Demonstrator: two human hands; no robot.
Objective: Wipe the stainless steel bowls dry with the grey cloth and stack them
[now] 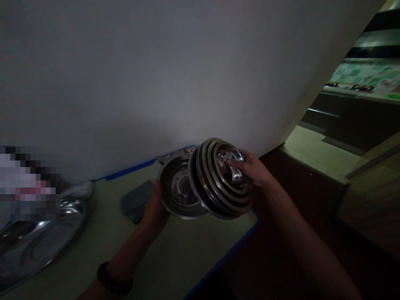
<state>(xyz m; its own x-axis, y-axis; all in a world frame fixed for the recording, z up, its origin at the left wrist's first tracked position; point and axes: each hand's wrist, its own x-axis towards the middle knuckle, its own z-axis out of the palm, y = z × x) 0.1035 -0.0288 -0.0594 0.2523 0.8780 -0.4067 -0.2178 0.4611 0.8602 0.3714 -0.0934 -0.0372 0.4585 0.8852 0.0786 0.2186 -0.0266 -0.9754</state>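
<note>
My right hand (250,167) grips a tilted stack of nested steel bowls (215,179), its thumb pressed inside the innermost one. My left hand (153,210) holds another round steel bowl (179,187) by its left side. The right edge of that bowl lies behind the stack; I cannot tell whether the two touch. Both are held above the near-right part of a pale green table (187,254). On the table beside my left hand lies a grey-green item (136,199), perhaps a folded cloth or a case; its kind is unclear in the dim light.
A large shiny steel tray (46,246) rests on the table at the left. The table has a blue edge (225,256) and stands against a pale wall (156,83). At the right are a dark floor (290,179) and a kitchen counter (368,93) with burners farther off.
</note>
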